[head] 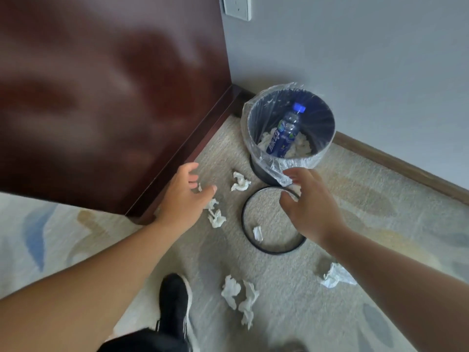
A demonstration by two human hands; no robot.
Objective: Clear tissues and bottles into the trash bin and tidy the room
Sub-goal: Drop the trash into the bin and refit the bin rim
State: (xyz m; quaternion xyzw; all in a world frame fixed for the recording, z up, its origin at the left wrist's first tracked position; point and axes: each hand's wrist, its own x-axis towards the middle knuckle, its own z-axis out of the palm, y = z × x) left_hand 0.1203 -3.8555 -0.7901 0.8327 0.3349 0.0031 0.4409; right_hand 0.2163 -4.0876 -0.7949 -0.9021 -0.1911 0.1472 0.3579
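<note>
A: Shoe [175, 301] lowest, arms above. Hands?
B: Left hand [184, 196] and right hand [308, 207] both spread, fingers loose, holding nothing.
A: Bottle [285, 133]?
B: In the bin [321, 115], cap up, lying on tissues [302, 147].
A: Others?
B: More tissues litter the carpet [291, 313]; one sits inside the ring [275, 252] beside the bin.

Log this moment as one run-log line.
left hand: open, above floor tissues | right hand: open, before trash bin | bottle: inside bin | black ring: on carpet | floor tissues: not yet binned
</note>
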